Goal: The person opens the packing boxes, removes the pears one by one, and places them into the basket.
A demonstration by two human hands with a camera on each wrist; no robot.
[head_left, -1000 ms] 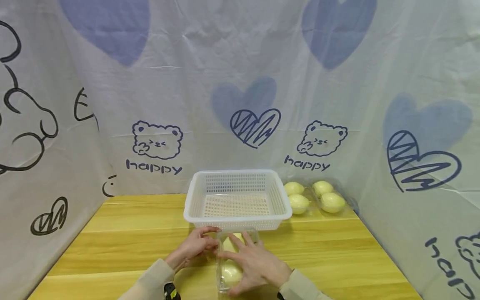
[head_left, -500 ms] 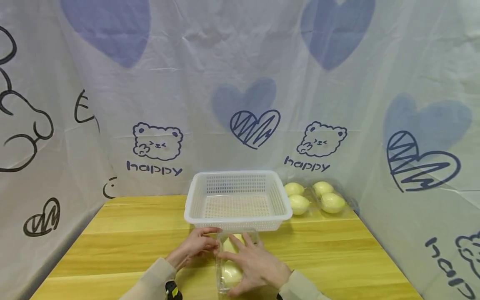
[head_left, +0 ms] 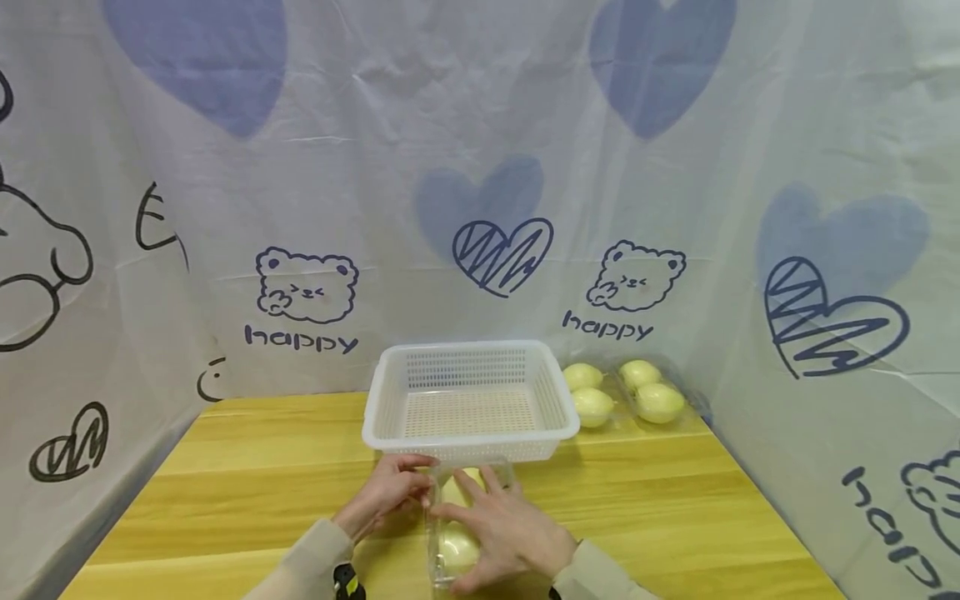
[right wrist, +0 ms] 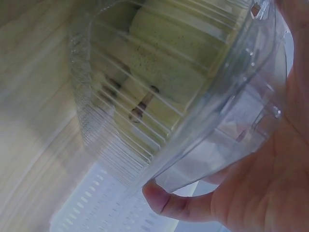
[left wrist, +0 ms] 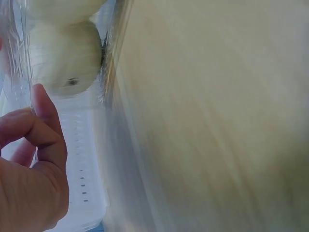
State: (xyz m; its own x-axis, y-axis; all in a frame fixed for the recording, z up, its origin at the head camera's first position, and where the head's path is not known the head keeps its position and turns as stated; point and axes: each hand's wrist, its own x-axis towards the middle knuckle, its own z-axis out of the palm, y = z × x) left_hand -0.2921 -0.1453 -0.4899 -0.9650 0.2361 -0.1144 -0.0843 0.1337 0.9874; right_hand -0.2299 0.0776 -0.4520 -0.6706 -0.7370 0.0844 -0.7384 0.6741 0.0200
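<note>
A clear plastic clamshell box (head_left: pixel 480 463) with two pale yellow-green pears (head_left: pixel 459 546) inside lies near the table's front. My left hand (head_left: pixel 386 496) pinches its left rim; in the left wrist view, the fingertips of that hand (left wrist: pixel 36 159) meet the clear edge beside a pear (left wrist: pixel 65 58). Across the top spreads my right hand (head_left: pixel 517 529), fingers fanned over the lid and thumb toward the near end. The right wrist view shows the ribbed box wall (right wrist: pixel 217 150), a stemmed pear (right wrist: pixel 169 53) behind plastic, and one fingertip on the rim.
Just beyond the box stands a white perforated basket (head_left: pixel 468 433) with nothing in it. To its right are two more clear boxes of pears, one next to the basket (head_left: pixel 592 407) and one farther right (head_left: pixel 658 403). A printed curtain (head_left: pixel 420 100) encloses the wooden table (head_left: pixel 637 492).
The head view has shifted a little, so the scene sits slightly farther left. Both hands keep their places on the box, with no clear movement.
</note>
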